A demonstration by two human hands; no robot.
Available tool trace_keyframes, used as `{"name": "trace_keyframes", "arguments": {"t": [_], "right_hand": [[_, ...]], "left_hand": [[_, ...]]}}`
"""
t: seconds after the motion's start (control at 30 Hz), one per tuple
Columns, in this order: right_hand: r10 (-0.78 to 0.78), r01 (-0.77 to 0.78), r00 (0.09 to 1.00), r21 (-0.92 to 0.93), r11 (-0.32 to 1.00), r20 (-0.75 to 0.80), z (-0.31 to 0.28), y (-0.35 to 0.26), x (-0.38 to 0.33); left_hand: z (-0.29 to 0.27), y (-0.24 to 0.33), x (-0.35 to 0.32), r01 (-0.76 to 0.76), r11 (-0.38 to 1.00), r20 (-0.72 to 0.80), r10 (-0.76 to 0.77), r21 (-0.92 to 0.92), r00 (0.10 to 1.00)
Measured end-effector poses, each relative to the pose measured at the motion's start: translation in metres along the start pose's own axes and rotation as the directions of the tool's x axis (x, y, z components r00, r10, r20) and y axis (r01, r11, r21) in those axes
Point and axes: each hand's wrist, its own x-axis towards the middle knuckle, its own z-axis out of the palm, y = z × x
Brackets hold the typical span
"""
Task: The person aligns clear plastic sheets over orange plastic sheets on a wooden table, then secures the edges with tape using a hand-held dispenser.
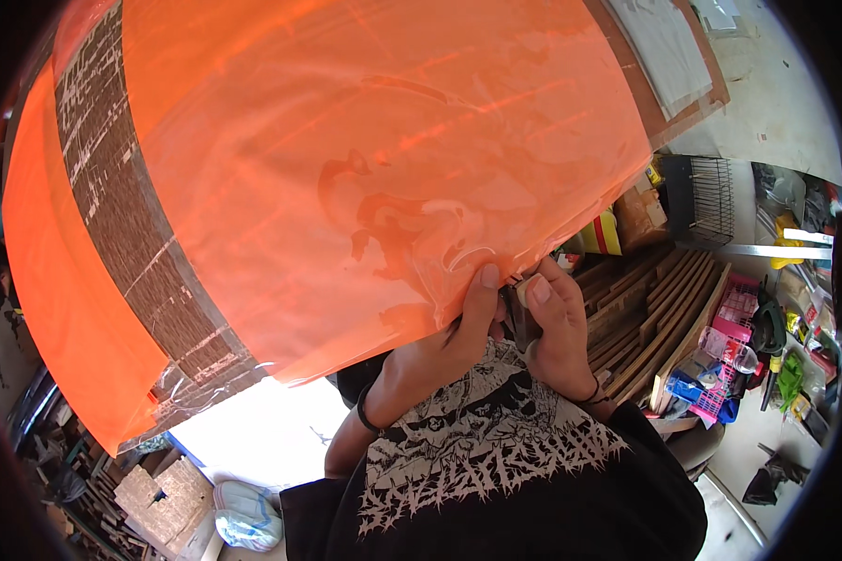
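Observation:
A large orange sheet (365, 168) under glossy clear film fills the upper view; the film is wrinkled near its lower right edge. A brown streaked band (126, 159) runs along its left part. My left hand (472, 323) pinches the sheet's near edge, thumb on top and the other fingers mostly hidden beneath. Close beside it, my right hand (559, 327) is closed at the same edge, thumb and forefinger pressed together. Between the hands shows a small dark thing with a pale rounded part, too covered to name.
Long wooden strips (660, 299) are stacked at the right, next to a pink basket (730, 327) with mixed items. A dark wire rack (711, 201) stands behind. At the lower left are a chipboard block (164, 500) and a tied plastic bag (248, 514).

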Motion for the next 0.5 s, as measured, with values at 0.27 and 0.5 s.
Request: {"name": "trace_keyframes", "arguments": {"t": [0.27,0.5], "right_hand": [[-0.005,0.004,0.999,-0.027,1.0,-0.034,0.004,-0.001,-0.0004],[-0.028,0.025,0.997,-0.048,0.999,-0.066,0.0057,0.0,0.0]], "left_hand": [[-0.0006,-0.0032,0.0021,-0.06,0.997,0.0,0.06,0.042,0.998],[-0.0024,-0.0075,0.0031,-0.137,0.985,0.006,0.137,0.1,0.991]]}}
